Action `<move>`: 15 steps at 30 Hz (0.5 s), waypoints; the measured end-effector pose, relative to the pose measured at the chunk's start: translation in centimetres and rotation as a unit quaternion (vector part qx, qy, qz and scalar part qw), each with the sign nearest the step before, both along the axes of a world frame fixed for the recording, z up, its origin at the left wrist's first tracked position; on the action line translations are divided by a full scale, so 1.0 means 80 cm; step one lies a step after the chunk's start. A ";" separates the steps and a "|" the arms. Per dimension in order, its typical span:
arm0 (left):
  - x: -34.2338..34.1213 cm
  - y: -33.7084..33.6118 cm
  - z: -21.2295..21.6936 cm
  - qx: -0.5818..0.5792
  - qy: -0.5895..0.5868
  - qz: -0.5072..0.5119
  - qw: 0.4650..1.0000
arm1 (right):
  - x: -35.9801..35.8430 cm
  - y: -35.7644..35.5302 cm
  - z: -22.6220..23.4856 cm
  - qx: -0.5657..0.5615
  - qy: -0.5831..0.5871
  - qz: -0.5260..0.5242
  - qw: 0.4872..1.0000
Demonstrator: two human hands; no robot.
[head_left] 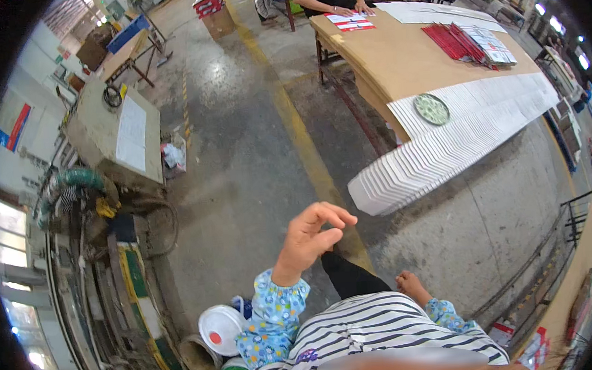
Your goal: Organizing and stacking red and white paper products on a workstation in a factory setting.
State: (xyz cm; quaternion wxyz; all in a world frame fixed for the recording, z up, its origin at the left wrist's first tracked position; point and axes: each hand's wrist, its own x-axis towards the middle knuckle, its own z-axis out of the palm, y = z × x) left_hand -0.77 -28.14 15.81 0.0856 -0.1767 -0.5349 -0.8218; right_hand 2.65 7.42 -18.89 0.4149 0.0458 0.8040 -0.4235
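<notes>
My left hand [311,238] is raised in front of my body, with its fingers bent and the thumb apart from them. Nothing shows between its fingers. My right hand [413,287] hangs low beside my striped shirt, its fingers curled in, and no object can be seen in it. Both forearms wear blue patterned sleeves. Ahead of my left hand, a fanned row of white sheets [436,150] overhangs the near edge of a brown-topped table [396,53], apart from both hands. A round green-patterned disc [432,109] lies on the sheets.
Red folded pieces [453,43] lie on the table, where another person's hands [353,10] rest on a red-and-white sheet. A machine [113,125] stands left, with a white lidded bucket [222,328] by my left arm. A yellow floor line [296,127] runs ahead.
</notes>
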 end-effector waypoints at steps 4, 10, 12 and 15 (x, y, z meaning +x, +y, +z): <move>-0.013 -0.045 -0.052 -0.217 -0.194 0.095 0.952 | -0.025 -0.080 0.002 0.009 0.039 0.045 0.998; 0.044 -0.147 -0.178 -0.191 -0.350 0.252 0.882 | -0.087 -0.184 0.063 -0.106 0.062 0.059 0.991; 0.049 -0.192 -0.216 -0.194 -0.361 0.248 0.878 | -0.104 -0.215 0.071 -0.122 0.071 0.027 0.990; 0.032 -0.226 -0.245 -0.179 -0.462 0.248 0.833 | -0.122 -0.232 0.070 -0.142 0.123 -0.009 0.982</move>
